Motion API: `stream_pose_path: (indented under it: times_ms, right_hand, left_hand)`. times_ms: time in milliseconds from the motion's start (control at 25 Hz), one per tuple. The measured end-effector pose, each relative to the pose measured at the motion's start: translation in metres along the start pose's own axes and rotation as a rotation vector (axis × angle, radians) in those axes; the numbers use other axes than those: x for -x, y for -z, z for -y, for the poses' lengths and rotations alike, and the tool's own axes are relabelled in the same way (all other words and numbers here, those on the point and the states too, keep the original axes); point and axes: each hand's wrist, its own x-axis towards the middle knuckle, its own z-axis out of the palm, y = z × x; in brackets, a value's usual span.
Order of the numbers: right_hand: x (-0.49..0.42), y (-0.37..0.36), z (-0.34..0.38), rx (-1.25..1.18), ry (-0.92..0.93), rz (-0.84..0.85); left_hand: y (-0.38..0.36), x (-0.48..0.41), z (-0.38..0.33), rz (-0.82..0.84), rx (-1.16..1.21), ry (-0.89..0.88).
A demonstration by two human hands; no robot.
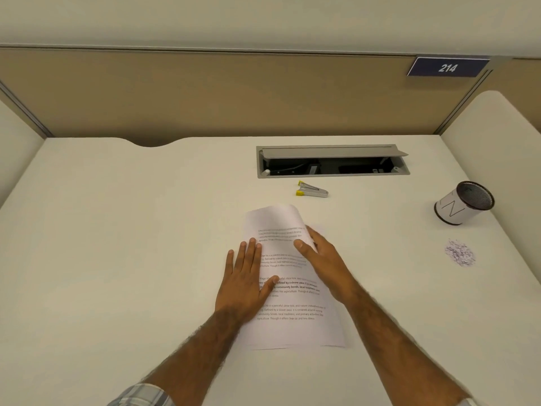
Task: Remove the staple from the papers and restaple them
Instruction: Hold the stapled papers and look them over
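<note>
The printed white papers (pixel 288 300) lie on the desk in front of me, their far end curled up off the surface. My left hand (pixel 246 276) rests flat on the left edge of the papers, fingers spread. At the right edge my right hand (pixel 322 256) grips the lifted top sheets, thumb on top and fingers underneath. A small silver stapler with yellow ends (pixel 311 190) lies beyond the papers, apart from both hands. The staple itself is too small to make out.
An open cable tray (pixel 332 161) is sunk into the white desk (pixel 117 230) behind the stapler. A mesh pen cup (pixel 464 206) leans at the right, with a small pile of paper bits (pixel 460 253) in front of it. Partition walls enclose the desk.
</note>
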Motion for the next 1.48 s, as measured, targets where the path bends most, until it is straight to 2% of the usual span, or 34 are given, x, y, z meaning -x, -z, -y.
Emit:
stream_pose_path:
  times_ms: [120, 200, 240, 320, 400, 480, 600, 680, 720, 760, 840, 880, 920, 1000, 1080, 1160, 1240, 1280, 1360, 1480]
  right_hand:
    - [0.007, 0.004, -0.003, -0.159, -0.095, -0.053]
    - [0.005, 0.009, -0.003, -0.072, -0.105, -0.001]
    - [0.000, 0.013, -0.005, 0.047, -0.066, 0.018]
    - [-0.020, 0.024, -0.016, 0.505, -0.013, 0.055]
    - [-0.033, 0.035, -0.027, 0.883, -0.061, 0.105]
    - [-0.034, 0.043, -0.032, 1.056, -0.066, 0.127]
    - [-0.027, 0.043, -0.031, 1.107, -0.021, 0.145]
    - [-0.024, 0.039, -0.028, 1.010, 0.008, 0.171]
    - [-0.022, 0.035, -0.026, 0.872, 0.009, 0.163]
    - [-0.017, 0.032, -0.022, 0.652, -0.003, 0.123]
    - [-0.006, 0.023, -0.017, 0.120, -0.091, -0.059]
    - [0.000, 0.020, -0.017, -0.079, -0.132, -0.132]
    - [0.003, 0.017, -0.018, -0.173, -0.172, -0.170]
    - [0.010, 0.013, -0.021, -0.200, -0.240, -0.191]
    - [0.016, 0.014, -0.018, -0.242, -0.260, -0.194]
    - [0.020, 0.024, -0.006, -0.341, -0.226, -0.165]
    - [0.026, 0.036, 0.008, -0.452, -0.166, -0.125]
    - [0.030, 0.042, 0.014, -0.497, -0.136, -0.100]
    - [0.037, 0.051, 0.025, -0.546, -0.080, -0.076]
    - [0.044, 0.055, 0.040, -0.523, -0.027, -0.121]
  left_hand:
    - [-0.001, 0.000, 0.001, 0.005, -0.009, -0.006]
    - [-0.001, 0.000, 0.000, -0.005, -0.009, -0.005]
    - [-0.001, 0.000, 0.000, -0.001, -0.009, -0.005]
    - [-0.001, 0.001, 0.001, 0.004, -0.009, -0.007]
    - [-0.001, 0.002, 0.001, -0.007, -0.004, -0.007]
    - [-0.002, 0.001, 0.000, -0.017, -0.001, -0.007]
    - [-0.005, 0.000, 0.001, -0.021, -0.009, -0.010]
    - [-0.006, 0.000, 0.002, -0.029, -0.006, -0.009]
    - [-0.006, 0.000, 0.003, -0.024, -0.010, -0.011]
    - [-0.006, 0.000, 0.003, -0.016, -0.019, -0.012]
    - [-0.006, -0.001, 0.003, -0.020, -0.019, -0.016]
    - [-0.006, -0.001, 0.003, -0.023, -0.009, -0.019]
    - [-0.007, -0.002, 0.003, -0.025, -0.001, -0.022]
    - [-0.008, 0.000, 0.006, -0.025, 0.038, -0.021]
    - [0.001, 0.003, 0.011, -0.055, 0.186, 0.011]
    - [0.023, 0.003, 0.010, -0.134, 0.497, 0.146]
    - [0.058, 0.001, 0.006, -0.169, 0.922, 0.321]
    - [0.074, -0.002, 0.004, -0.153, 1.135, 0.355]
    - [0.098, -0.007, -0.003, -0.089, 1.383, 0.337]
    - [0.125, -0.010, -0.014, -0.006, 1.519, 0.252]
